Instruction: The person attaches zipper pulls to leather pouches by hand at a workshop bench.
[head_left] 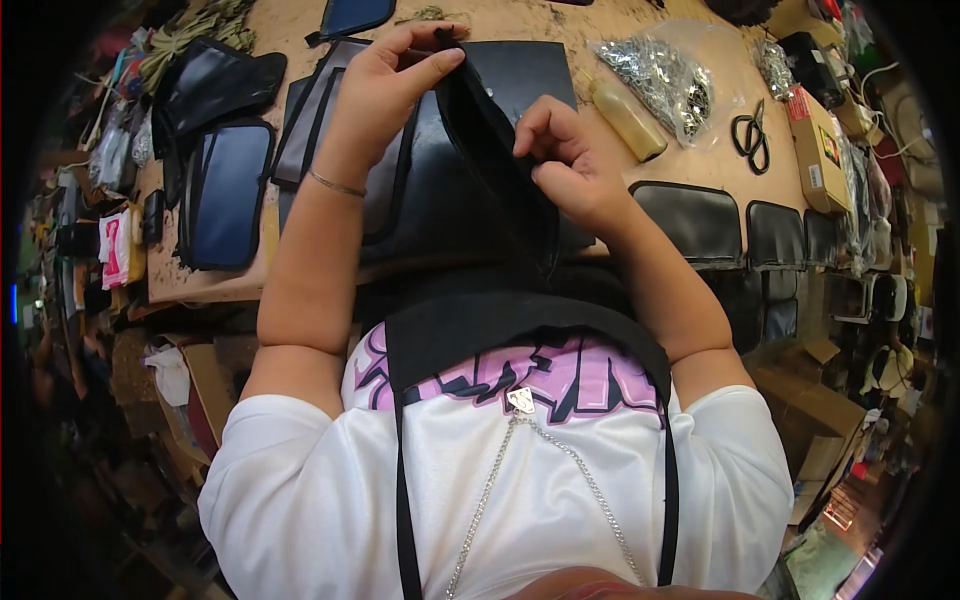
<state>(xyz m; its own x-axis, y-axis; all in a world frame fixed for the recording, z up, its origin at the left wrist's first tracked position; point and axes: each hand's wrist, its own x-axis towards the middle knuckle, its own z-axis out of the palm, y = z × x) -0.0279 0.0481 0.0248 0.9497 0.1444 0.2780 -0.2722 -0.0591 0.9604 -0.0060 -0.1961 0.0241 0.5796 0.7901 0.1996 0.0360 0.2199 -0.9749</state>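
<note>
A black leather-like piece [490,165], folded or pouch-shaped, is held up on edge over the table's near side. At its upper corner my left hand [395,85] pinches it between thumb and fingers. My right hand [570,165] has curled fingers closed on its right edge; the fingertips are partly hidden. Beneath it lies a flat black sheet [535,75]. Grey and black panels [325,110] lie beside my left forearm. The lower end of the held piece hangs near my black apron [450,335].
Right of my hands are a bottle [628,120], a clear bag of metal parts [665,80], black-handled scissors [752,138] and a box [815,150]. Black-edged panels [690,222] line the front edge. Stacked dark panels [228,195] lie left on the table [700,170].
</note>
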